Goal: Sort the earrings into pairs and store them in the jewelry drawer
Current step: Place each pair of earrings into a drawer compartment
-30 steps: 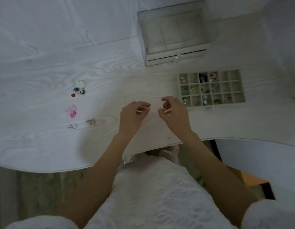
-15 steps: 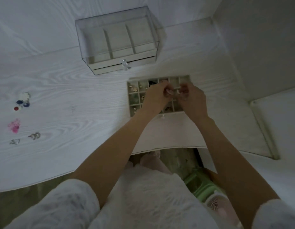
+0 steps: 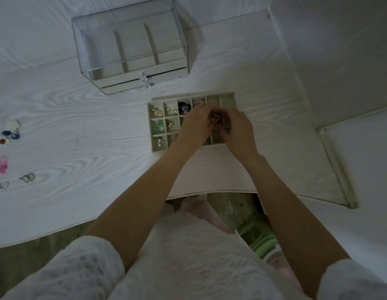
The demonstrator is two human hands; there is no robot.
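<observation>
A white wood-grain table point(image 3: 101, 118) is filling most of the view. At its far side a clear box point(image 3: 132, 46) is standing, with a drawer front and a small knob point(image 3: 144, 80) facing the person. Nearer and to the right, the drawer point(image 3: 227, 99) is lying flat on the table, its long axis running left to right and its open cells facing up. Several cells on the left are holding small earrings: gold ones point(image 3: 159, 113), a green one point(image 3: 158, 126), a dark blue one point(image 3: 184, 106).

Both hands are meeting over the middle of the drawer. The left hand point(image 3: 195, 126) is curling its fingers and the right hand point(image 3: 238, 131) is doing the same; between their fingertips a small dark thing is showing, but it is too blurred to tell which hand is pinching it.

At the left edge of the table loose earrings are lying well apart from the drawer: a cluster of white, blue and red ones point(image 3: 9, 132), a pink one point(image 3: 1, 164), and two metal ones point(image 3: 27, 177) nearest the person.
</observation>
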